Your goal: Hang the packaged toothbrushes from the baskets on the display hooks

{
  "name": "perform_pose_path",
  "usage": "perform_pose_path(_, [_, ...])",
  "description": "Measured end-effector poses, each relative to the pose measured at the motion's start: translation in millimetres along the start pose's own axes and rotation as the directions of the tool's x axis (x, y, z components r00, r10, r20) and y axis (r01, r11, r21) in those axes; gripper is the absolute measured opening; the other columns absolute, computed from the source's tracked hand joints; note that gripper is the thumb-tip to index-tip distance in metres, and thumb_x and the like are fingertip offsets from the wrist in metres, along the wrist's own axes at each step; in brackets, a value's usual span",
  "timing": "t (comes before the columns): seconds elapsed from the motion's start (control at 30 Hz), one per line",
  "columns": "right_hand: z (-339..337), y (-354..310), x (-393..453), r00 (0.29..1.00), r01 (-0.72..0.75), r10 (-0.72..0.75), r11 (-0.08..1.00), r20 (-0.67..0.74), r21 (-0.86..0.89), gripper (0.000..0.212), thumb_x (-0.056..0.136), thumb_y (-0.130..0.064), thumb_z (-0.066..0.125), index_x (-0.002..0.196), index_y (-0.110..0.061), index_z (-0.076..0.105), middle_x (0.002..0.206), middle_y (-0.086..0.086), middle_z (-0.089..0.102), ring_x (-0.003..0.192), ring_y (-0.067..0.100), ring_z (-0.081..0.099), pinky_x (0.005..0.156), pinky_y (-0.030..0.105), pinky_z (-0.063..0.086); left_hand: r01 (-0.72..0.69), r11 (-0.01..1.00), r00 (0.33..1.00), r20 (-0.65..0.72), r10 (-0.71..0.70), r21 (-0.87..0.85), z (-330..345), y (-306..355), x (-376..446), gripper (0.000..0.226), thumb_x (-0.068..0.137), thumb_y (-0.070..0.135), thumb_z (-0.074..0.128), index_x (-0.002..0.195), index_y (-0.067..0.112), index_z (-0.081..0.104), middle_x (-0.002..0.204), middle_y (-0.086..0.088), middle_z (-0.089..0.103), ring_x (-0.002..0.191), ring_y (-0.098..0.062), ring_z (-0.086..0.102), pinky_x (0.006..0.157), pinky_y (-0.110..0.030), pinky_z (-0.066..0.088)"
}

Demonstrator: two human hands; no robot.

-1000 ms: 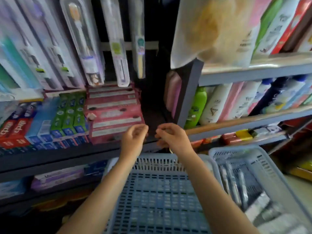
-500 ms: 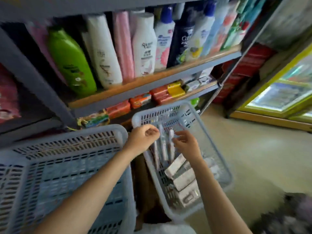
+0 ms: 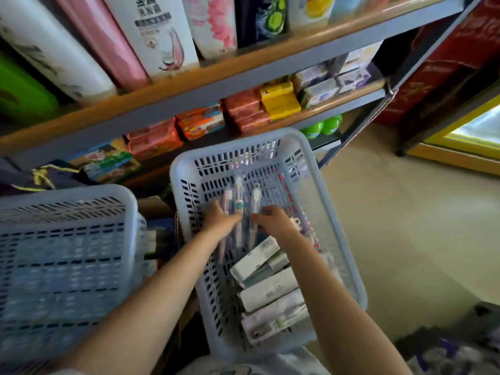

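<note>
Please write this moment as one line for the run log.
stage: picking | left hand: on toothbrush packs | right hand: reaching packs | basket: boxes inside

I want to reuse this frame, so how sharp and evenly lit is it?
Head view: motion blur smears the left basket, the shampoo bottles and both hands; the right basket is sharper; shelf lines bow from the wide lens; daylight glares at the window.

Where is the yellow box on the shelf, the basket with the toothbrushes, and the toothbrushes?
yellow box (image 3: 280, 102): head view, on its front face.
basket (image 3: 335, 212): head view, on its right rim.
toothbrushes (image 3: 238, 194): head view, on the middle pack's upper part.
</note>
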State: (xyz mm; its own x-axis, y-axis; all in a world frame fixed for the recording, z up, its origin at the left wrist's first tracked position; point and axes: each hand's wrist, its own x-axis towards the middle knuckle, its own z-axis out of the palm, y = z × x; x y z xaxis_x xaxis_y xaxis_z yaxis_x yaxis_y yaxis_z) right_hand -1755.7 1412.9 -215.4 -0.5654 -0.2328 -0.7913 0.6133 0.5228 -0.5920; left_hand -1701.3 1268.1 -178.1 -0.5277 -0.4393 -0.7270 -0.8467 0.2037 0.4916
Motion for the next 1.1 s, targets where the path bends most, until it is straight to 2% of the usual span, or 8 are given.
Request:
perform_pose_path(0.13, [5.8, 10.2, 22.9, 0.998, 0.046, -0.045, 0.998, 0.041, -0.033, 0.033, 0.078, -0.033, 0.079, 0.091, -0.008, 0.062, 0.081, 0.016, 0.058, 0.081, 0.03, 0.06, 0.075, 0.044, 0.051, 0.042, 0.997, 0.998, 0.042, -0.04, -0.066, 6.6, -5.4, 12.2, 0.062, 0.086, 0.037, 0.077, 0.138, 0.013, 0.053, 0.129, -0.008, 0.065, 0.107, -0.024, 0.064, 0.087, -0.032, 0.051])
perform_pose_path(0.33, [1.9, -4.5, 10.4, 0.992, 0.102, -0.1, 0.995, 0.07, -0.02, 0.02, 0.095, -0.021, 0.069, 0.081, -0.008, 0.064, 0.078, 0.012, 0.064, 0.079, 0.029, 0.064, 0.085, 0.052, 0.057, 0.044, 0.989, 0.998, 0.05, -0.037, -0.143, 8.7, -4.4, 11.5, 0.022, 0.095, 0.029, 0.068, 0.112, 0.02, 0.057, 0.107, -0.001, 0.065, 0.082, -0.012, 0.058, 0.061, -0.024, 0.044])
perform_pose_path(0.5, [15.9, -10.8, -4.2, 0.975, 0.016, -0.043, 0.992, 0.218, 0.123, 0.023, 0.104, -0.019, 0.053, 0.084, -0.009, 0.052, 0.084, 0.016, 0.061, 0.082, 0.029, 0.066, 0.086, 0.047, 0.06, 0.052, 0.979, 0.992, 0.12, -0.029, -0.195, 5.9, -5.6, 6.7, 0.03, 0.098, 0.02, 0.059, 0.128, 0.018, 0.058, 0.118, -0.008, 0.068, 0.101, -0.021, 0.065, 0.082, -0.033, 0.054])
perform_pose_path(0.67, [4.5, -13.6, -20.3, 0.966, 0.102, -0.156, 0.962, 0.204, 0.253, 0.024, 0.102, -0.027, 0.059, 0.1, -0.004, 0.059, 0.094, 0.018, 0.063, 0.092, 0.033, 0.066, 0.075, 0.034, 0.06, -0.008, 0.952, 0.991, 0.126, 0.049, -0.305, -11.2, -1.1, -8.1, 0.033, 0.094, 0.023, 0.07, 0.126, 0.019, 0.061, 0.111, -0.002, 0.07, 0.099, -0.018, 0.067, 0.08, -0.034, 0.054])
perform_pose_path(0.73, [-2.8, -22.8, -32.7, 0.965, 0.153, -0.213, 0.931, 0.151, 0.331, 0.027, 0.103, -0.031, 0.056, 0.104, -0.004, 0.061, 0.089, 0.007, 0.068, 0.088, 0.026, 0.07, 0.077, 0.033, 0.059, -0.078, 0.934, 0.988, 0.098, 0.118, -0.348, -19.8, 11.6, -19.6, 0.026, 0.095, 0.024, 0.069, 0.12, 0.025, 0.062, 0.11, 0.002, 0.07, 0.1, -0.017, 0.066, 0.074, -0.03, 0.05])
perform_pose_path(0.87, [-15.1, -64.4, -69.1, 0.935, 0.201, -0.317, 0.842, 0.158, 0.5, 0.023, 0.106, -0.032, 0.051, 0.094, -0.012, 0.048, 0.067, 0.007, 0.057, 0.061, 0.027, 0.059, 0.061, 0.038, 0.055, -0.179, 0.88, 0.957, 0.131, 0.26, -0.441, -44.5, 39.4, -58.6, 0.02, 0.094, 0.032, 0.069, 0.113, 0.035, 0.062, 0.101, 0.002, 0.073, 0.1, -0.021, 0.07, 0.091, -0.042, 0.054])
perform_pose_path(1.0, [-6.0, -104.4, -110.7, 0.855, 0.238, -0.441, 0.803, 0.275, 0.547, 0.033, 0.109, -0.041, 0.037, 0.099, -0.012, 0.049, 0.064, 0.012, 0.045, 0.042, 0.021, 0.035, 0.047, 0.031, 0.032, -0.29, 0.78, 0.92, 0.062, 0.386, -0.555, -79.7, 56.8, -107.3, 0.017, 0.096, 0.018, 0.066, 0.111, 0.025, 0.06, 0.072, 0.002, 0.071, 0.068, -0.018, 0.07, 0.062, -0.032, 0.055])
perform_pose_path(1.1, [13.6, -124.3, -142.8, 0.814, 0.144, -0.461, 0.749, 0.353, 0.646, 0.049, 0.108, -0.041, 0.025, 0.098, -0.008, 0.06, 0.064, 0.011, 0.045, 0.047, 0.02, 0.034, 0.05, 0.031, 0.03, -0.362, 0.708, 0.908, -0.057, 0.415, -0.606, -106.7, 58.0, -144.1, 0.012, 0.096, 0.0, 0.059, 0.094, 0.012, 0.061, 0.053, 0.002, 0.063, 0.044, -0.01, 0.061, 0.045, -0.023, 0.048])
